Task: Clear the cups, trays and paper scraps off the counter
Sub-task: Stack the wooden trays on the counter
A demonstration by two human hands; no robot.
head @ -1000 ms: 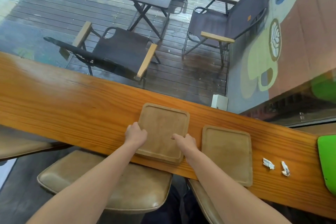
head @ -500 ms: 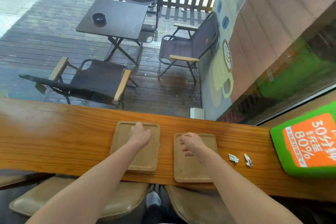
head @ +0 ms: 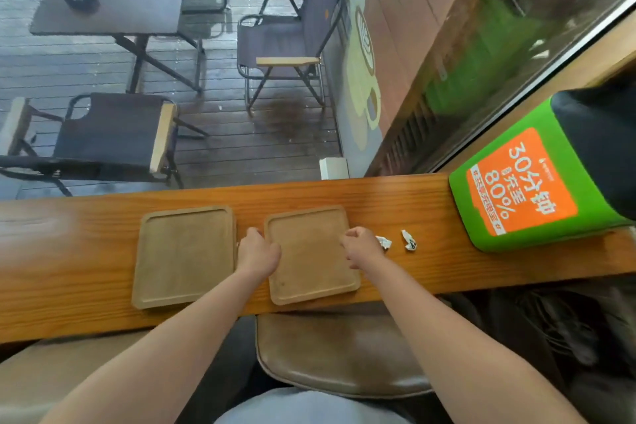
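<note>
Left hand [head: 258, 253] and right hand [head: 361, 246] grip the right tray [head: 309, 251] at its sides, fingers curled. The left tray [head: 182, 255] lies alongside.

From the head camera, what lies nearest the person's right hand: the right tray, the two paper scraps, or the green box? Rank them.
1. right tray, gripped at its right edge by the right hand.
2. nearer scrap, just right of the hand.
3. farther scrap, further right.
4. green box, at the far right.
</note>
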